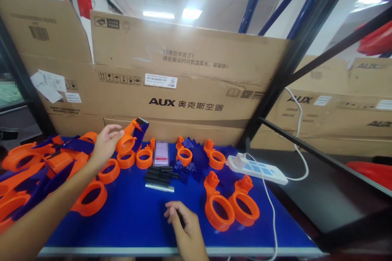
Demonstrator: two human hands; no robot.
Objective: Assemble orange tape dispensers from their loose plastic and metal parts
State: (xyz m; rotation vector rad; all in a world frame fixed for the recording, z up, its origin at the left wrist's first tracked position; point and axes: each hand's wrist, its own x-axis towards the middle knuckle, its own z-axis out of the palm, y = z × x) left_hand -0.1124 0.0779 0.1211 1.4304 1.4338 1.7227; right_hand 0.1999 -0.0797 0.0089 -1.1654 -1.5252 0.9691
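Blue sheeting covers the table (131, 220), and nearest its front edge sits the right hand (185, 224), knuckles up, fingers curled in together. A thin dark sliver shows between them, but I cannot tell whether they pinch something or it is only shadow. Just to the right lie two orange rings (219, 225) side by side, their stubs pointing away from the person. Beyond the right hand a bundle of black rods (159, 174) lies crosswise, with a silver bar (159, 187) in front of it.

The left hand (105, 143) reaches farther out, its forearm crossing a large orange ring (87, 211) beside a heap of orange and dark blue parts (33, 167). Its fingers are loosely spread and a little bent, holding nothing. The tall orange piece (130, 138) stands just to the right of the fingertips, so near that I cannot tell whether they touch. Its long axis leans up and to the right, ending in a dark blue cap (141, 124). The left hand is much the nearer to it; the right hand is well apart, back toward the person.

Farther off run a row of smaller rings (143, 165), dark blue bits (196, 158) and a white power strip (257, 168). Cardboard boxes (190, 85) wall off the rear.
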